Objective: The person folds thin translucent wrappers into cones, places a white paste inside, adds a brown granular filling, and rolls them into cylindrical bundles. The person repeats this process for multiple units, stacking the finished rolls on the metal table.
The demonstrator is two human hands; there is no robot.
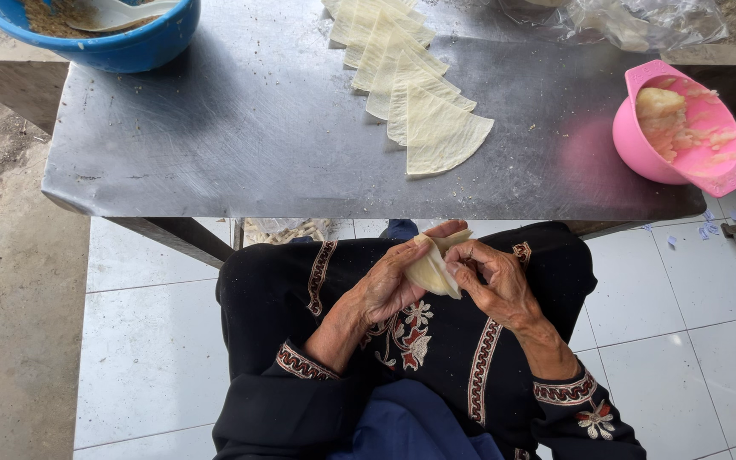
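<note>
At the far left of the dull grey metal table (240, 136) stands a round blue plastic bowl (121, 47) with brownish filling and a white spoon (112, 12) resting in it. Further right, a fanned row of pale, wedge-shaped pastry sheets (411, 94) lies overlapping on the tabletop, well apart from the bowl.

Below the table edge, over the lap, the left hand (393, 281) cups a folded, cream-coloured pastry wrapper (433, 271) in its palm, with the fingers curled loosely beneath and the thumb closed against the near flap. The right hand (496, 285) meets it from the other side, its fingertips (457, 267) pinched shut on the wrapper's right edge, so that both hands grip the same piece. Whether it already holds filling cannot be told.

To the right, a pink plastic bowl (683, 128) of lumpy, whitish paste sits at the table's corner, its far side overhanging the edge, with crumpled clear plastic bags (641, 21) behind it.

The thin sheet looks likely to tear or spring open if the pinch is uneven, and anything that slips would drop onto the dark embroidered garment (436, 341). The pink bowl could tip off if the table is knocked.
</note>
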